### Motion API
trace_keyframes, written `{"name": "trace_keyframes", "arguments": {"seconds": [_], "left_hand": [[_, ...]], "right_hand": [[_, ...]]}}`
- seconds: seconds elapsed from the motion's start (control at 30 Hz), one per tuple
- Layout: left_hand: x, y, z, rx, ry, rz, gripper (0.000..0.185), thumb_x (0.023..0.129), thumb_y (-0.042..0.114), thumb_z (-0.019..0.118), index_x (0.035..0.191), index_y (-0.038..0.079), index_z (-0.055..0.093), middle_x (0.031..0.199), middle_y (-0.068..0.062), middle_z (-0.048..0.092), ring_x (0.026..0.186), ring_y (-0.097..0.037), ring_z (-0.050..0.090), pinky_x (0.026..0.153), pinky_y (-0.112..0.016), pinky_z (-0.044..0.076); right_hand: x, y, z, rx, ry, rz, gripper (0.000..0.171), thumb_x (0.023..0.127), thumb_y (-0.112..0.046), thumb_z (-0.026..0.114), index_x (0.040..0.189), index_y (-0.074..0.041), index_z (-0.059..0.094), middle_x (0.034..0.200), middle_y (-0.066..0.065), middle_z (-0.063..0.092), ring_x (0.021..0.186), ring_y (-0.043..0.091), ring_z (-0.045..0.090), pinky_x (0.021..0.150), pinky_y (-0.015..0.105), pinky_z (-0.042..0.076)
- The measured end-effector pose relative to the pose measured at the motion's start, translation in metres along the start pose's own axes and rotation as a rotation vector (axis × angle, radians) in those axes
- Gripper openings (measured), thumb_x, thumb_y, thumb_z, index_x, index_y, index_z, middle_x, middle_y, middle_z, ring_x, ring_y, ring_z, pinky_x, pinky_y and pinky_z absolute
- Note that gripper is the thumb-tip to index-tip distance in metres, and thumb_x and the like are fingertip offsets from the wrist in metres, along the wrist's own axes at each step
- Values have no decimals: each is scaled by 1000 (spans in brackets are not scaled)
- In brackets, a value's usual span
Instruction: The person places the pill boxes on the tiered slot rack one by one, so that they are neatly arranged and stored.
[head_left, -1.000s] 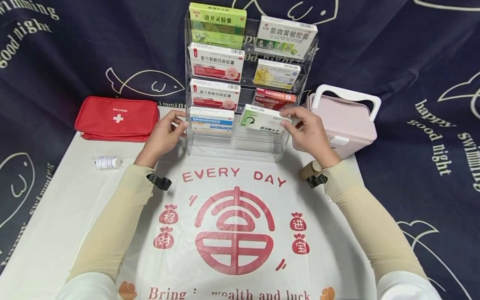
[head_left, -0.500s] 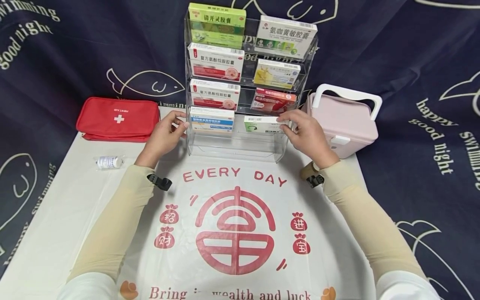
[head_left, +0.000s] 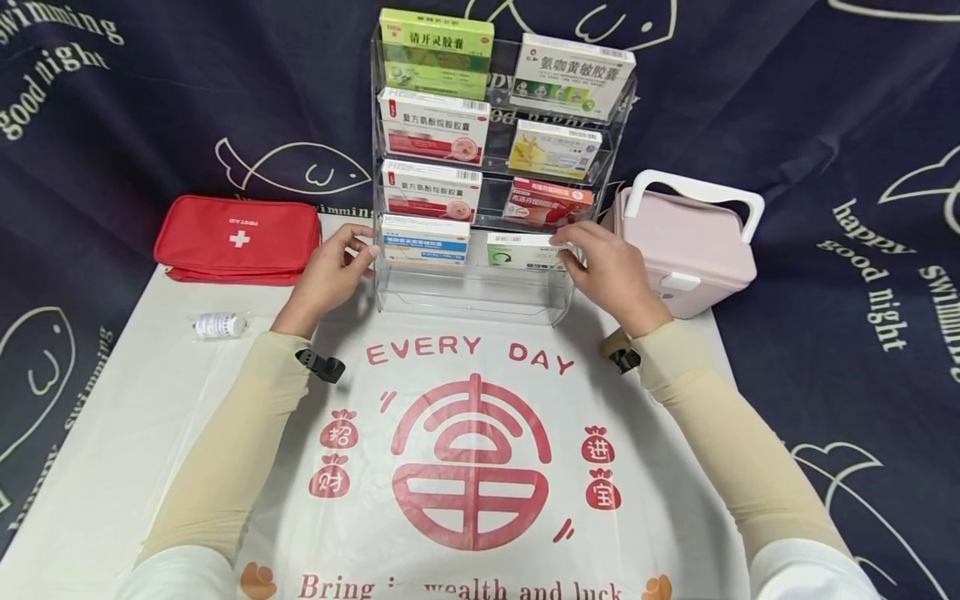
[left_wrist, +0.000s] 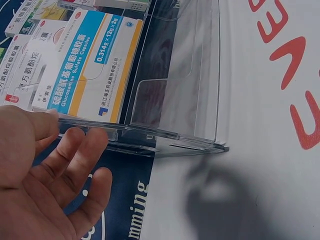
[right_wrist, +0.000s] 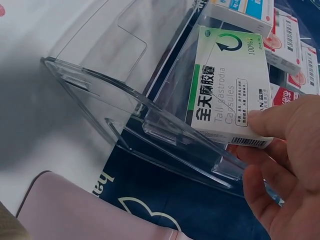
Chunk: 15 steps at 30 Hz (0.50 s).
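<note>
A clear acrylic display rack (head_left: 480, 296) stands at the back of the table, with medicine boxes in two columns. My right hand (head_left: 611, 271) pinches the right end of a white-and-green medicine box (right_wrist: 232, 85) between thumb and fingers. That box (head_left: 522, 251) sits low in the right column, below a red box (head_left: 547, 202). At the rack's left side, my left hand (head_left: 335, 271) grips the edge of the side wall, thumb and fingertips at the panel. Just inside that wall is a blue-and-white medicine box (left_wrist: 92, 65).
A red first-aid pouch (head_left: 238, 240) lies left of the rack, with a small wrapped white roll (head_left: 219, 326) in front of it. On the right stands a pink case (head_left: 686, 242) with a white handle. A brown cylindrical object (head_left: 617, 343) is partly hidden by the right wrist.
The white-and-green box has gone down and back into the rack, with its front face less visible. My right hand moved slightly left with it. The left hand stayed at the rack's side.
</note>
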<state>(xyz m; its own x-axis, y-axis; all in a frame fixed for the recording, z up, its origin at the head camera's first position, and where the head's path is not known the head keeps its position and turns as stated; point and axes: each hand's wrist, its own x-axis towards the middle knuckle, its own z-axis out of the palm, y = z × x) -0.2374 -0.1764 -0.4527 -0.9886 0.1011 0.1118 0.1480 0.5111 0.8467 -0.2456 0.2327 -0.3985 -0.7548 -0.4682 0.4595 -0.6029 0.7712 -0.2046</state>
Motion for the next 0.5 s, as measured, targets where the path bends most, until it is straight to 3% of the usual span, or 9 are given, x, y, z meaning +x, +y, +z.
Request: {"name": "trace_keyframes", "arguments": {"seconds": [0.27, 0.5], "left_hand": [[-1, 0, 1, -10, -2, 1, 31, 105, 22, 60, 132, 9, 55, 104, -13, 62, 85, -37, 71, 74, -35, 44], [-1, 0, 2, -12, -5, 3, 30, 105, 23, 59, 132, 10, 55, 104, -12, 63, 86, -38, 71, 71, -32, 44]], "right_hand": [[-4, -1, -2, -26, 18, -15, 23, 92, -4, 72, 112, -14, 72, 118, 1, 69, 99, 24, 68, 60, 50, 51], [-7, -3, -2, -20, 8, -9, 24, 92, -3, 72, 113, -13, 72, 119, 5, 68, 107, 26, 65, 69, 52, 53]]}}
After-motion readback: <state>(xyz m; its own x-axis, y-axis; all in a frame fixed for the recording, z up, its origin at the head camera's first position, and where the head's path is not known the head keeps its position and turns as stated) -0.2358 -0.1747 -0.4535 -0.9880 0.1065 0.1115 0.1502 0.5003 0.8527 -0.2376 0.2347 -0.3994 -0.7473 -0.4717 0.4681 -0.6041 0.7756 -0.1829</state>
